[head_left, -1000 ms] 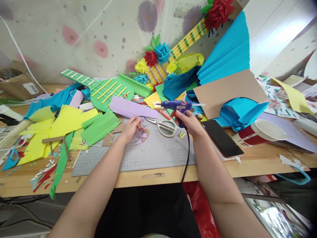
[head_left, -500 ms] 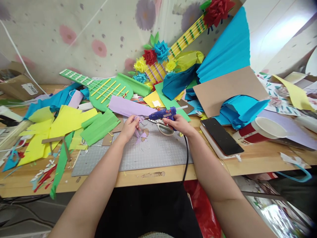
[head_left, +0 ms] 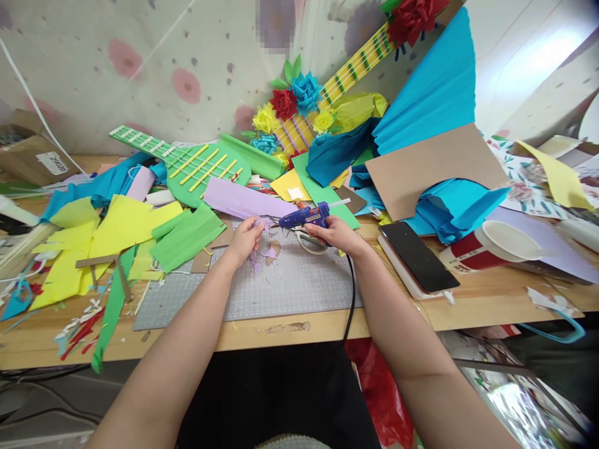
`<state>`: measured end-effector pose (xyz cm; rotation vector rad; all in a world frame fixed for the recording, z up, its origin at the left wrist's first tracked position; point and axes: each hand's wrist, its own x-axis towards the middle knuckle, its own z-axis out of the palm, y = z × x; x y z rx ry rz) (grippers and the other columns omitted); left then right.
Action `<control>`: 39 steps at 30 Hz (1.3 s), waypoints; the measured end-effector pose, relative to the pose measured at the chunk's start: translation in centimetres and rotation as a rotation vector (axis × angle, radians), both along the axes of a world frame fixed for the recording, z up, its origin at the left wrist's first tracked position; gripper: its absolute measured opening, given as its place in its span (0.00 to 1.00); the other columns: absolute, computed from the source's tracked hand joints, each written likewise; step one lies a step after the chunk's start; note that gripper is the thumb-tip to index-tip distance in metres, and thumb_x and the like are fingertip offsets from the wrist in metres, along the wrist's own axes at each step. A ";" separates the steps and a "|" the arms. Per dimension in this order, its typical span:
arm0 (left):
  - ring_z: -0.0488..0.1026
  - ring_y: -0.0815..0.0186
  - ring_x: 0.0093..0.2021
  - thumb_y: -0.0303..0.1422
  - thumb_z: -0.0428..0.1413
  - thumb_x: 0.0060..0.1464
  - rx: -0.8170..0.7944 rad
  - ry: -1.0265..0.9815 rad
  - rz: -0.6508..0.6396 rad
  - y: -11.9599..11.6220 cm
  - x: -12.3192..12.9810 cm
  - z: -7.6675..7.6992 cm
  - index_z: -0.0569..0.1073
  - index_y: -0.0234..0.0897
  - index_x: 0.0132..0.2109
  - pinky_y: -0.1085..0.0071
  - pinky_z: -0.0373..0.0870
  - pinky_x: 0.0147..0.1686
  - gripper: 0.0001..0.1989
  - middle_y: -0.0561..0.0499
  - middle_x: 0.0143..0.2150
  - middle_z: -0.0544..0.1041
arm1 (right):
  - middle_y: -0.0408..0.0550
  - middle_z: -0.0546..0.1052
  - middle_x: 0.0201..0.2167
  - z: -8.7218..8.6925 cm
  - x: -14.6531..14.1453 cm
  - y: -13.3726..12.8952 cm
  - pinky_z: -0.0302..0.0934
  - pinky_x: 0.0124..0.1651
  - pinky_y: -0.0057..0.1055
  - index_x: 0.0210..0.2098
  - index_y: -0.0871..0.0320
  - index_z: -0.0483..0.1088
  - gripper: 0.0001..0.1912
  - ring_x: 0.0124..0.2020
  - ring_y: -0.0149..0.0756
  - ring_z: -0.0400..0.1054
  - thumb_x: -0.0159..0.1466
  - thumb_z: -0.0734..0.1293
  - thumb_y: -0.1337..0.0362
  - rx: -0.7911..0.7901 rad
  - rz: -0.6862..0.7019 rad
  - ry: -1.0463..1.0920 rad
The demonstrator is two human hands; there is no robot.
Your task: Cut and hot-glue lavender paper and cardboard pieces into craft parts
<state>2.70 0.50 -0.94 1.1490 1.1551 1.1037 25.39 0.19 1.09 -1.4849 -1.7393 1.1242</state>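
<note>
My left hand (head_left: pixel 246 241) pinches a small piece of purple paper (head_left: pixel 255 257) above the grey cutting mat (head_left: pixel 290 284). In my right hand (head_left: pixel 337 235) is a blue glue gun (head_left: pixel 304 216), its nozzle pointing left, close to the fingertips of my left hand. White-handled scissors (head_left: pixel 312 244) lie on the mat under the glue gun. Purple and brown scraps (head_left: pixel 272 252) rest on the mat between my hands. Behind them lies a long purple paper strip (head_left: pixel 243 198).
Yellow paper (head_left: pixel 122 226) and green paper (head_left: pixel 189 240) lie to the left. A green paper guitar (head_left: pixel 206 168) and a flowered yellow one (head_left: pixel 358 65) stand behind. On the right are a phone (head_left: pixel 418 257), a paper cup (head_left: pixel 491 246) and blue crepe paper (head_left: pixel 456 209).
The view has shifted slightly. The glue gun has tilted and moved a little left, and the purple piece in my left hand has shifted slightly apart from the scraps on the mat.
</note>
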 end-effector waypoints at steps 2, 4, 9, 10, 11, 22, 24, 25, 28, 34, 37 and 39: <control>0.53 0.75 0.15 0.35 0.57 0.45 -0.003 0.006 -0.002 0.0 0.0 0.0 0.64 0.37 0.26 0.80 0.51 0.12 0.10 0.59 0.16 0.57 | 0.39 0.64 0.15 0.1 -0.1 -0.1 0.50 0.22 0.27 0.23 0.59 0.64 0.24 0.17 0.24 0.54 0.50 0.66 0.42 -0.010 0.011 -0.002; 0.53 0.76 0.15 0.34 0.56 0.45 -0.008 0.007 -0.002 0.0 0.1 0.0 0.63 0.37 0.26 0.80 0.50 0.12 0.09 0.59 0.16 0.57 | 0.39 0.63 0.15 0.3 -0.1 -0.1 0.50 0.22 0.27 0.22 0.59 0.63 0.24 0.17 0.24 0.54 0.50 0.66 0.42 -0.020 0.014 -0.010; 0.52 0.76 0.15 0.34 0.57 0.46 -0.022 0.006 0.000 0.0 0.1 0.0 0.64 0.37 0.25 0.80 0.50 0.13 0.09 0.60 0.16 0.57 | 0.38 0.63 0.15 0.4 -0.2 -0.2 0.49 0.21 0.26 0.22 0.59 0.62 0.25 0.17 0.24 0.54 0.49 0.66 0.41 -0.030 0.016 -0.027; 0.52 0.76 0.15 0.34 0.57 0.46 -0.025 0.008 -0.001 0.0 0.1 0.0 0.64 0.37 0.26 0.80 0.50 0.13 0.09 0.60 0.16 0.57 | 0.38 0.63 0.15 0.4 -0.2 -0.2 0.48 0.21 0.26 0.22 0.58 0.62 0.25 0.17 0.24 0.54 0.48 0.66 0.41 -0.030 0.015 -0.029; 0.52 0.76 0.15 0.34 0.57 0.46 -0.027 0.011 -0.004 0.0 0.1 0.0 0.64 0.37 0.26 0.79 0.50 0.13 0.09 0.60 0.16 0.57 | 0.38 0.63 0.15 0.4 -0.2 -0.2 0.48 0.21 0.26 0.22 0.58 0.61 0.25 0.17 0.24 0.54 0.48 0.66 0.41 -0.031 0.013 -0.030; 0.51 0.76 0.15 0.34 0.56 0.45 -0.019 0.029 -0.032 -0.1 0.2 0.0 0.62 0.37 0.25 0.79 0.48 0.13 0.09 0.60 0.16 0.56 | 0.39 0.63 0.14 0.2 0.0 0.0 0.49 0.22 0.27 0.21 0.58 0.60 0.25 0.17 0.25 0.54 0.49 0.65 0.41 -0.027 0.013 -0.035; 0.51 0.76 0.15 0.34 0.56 0.45 -0.019 0.026 -0.038 -0.1 0.2 0.0 0.62 0.37 0.25 0.79 0.48 0.13 0.10 0.60 0.15 0.56 | 0.39 0.64 0.14 0.2 0.0 0.0 0.49 0.22 0.27 0.22 0.58 0.60 0.25 0.17 0.25 0.55 0.49 0.65 0.41 -0.023 0.008 -0.027; 0.50 0.76 0.14 0.34 0.56 0.45 -0.019 0.027 -0.040 -0.1 0.2 0.0 0.62 0.37 0.25 0.79 0.48 0.13 0.10 0.60 0.15 0.56 | 0.39 0.64 0.15 0.2 0.0 0.0 0.50 0.22 0.27 0.22 0.58 0.60 0.25 0.17 0.25 0.55 0.49 0.65 0.41 -0.023 0.007 -0.025; 0.50 0.76 0.14 0.34 0.56 0.46 -0.013 0.034 -0.048 0.0 0.1 -0.1 0.62 0.37 0.25 0.79 0.48 0.12 0.09 0.60 0.15 0.55 | 0.39 0.63 0.15 0.2 -0.1 0.0 0.50 0.22 0.27 0.22 0.58 0.61 0.24 0.18 0.25 0.55 0.50 0.65 0.42 -0.029 0.008 -0.022; 0.50 0.77 0.13 0.34 0.56 0.46 -0.006 0.049 -0.052 0.1 0.0 -0.4 0.63 0.37 0.26 0.79 0.48 0.12 0.09 0.60 0.14 0.56 | 0.39 0.63 0.15 0.0 0.0 0.0 0.48 0.22 0.27 0.22 0.58 0.61 0.24 0.17 0.25 0.55 0.50 0.66 0.42 -0.022 0.006 -0.011; 0.50 0.77 0.13 0.33 0.55 0.47 -0.005 0.066 -0.049 0.0 0.1 -0.2 0.63 0.36 0.26 0.80 0.48 0.12 0.08 0.61 0.14 0.56 | 0.38 0.63 0.14 0.0 0.0 0.0 0.48 0.22 0.26 0.22 0.58 0.61 0.25 0.17 0.25 0.54 0.49 0.65 0.41 -0.022 0.012 -0.013; 0.50 0.77 0.13 0.31 0.54 0.48 -0.006 0.077 -0.046 -0.1 0.1 0.0 0.62 0.36 0.26 0.80 0.49 0.12 0.07 0.61 0.14 0.56 | 0.38 0.63 0.14 0.1 0.0 0.0 0.48 0.22 0.26 0.22 0.58 0.60 0.25 0.17 0.24 0.54 0.49 0.65 0.41 -0.032 0.013 -0.019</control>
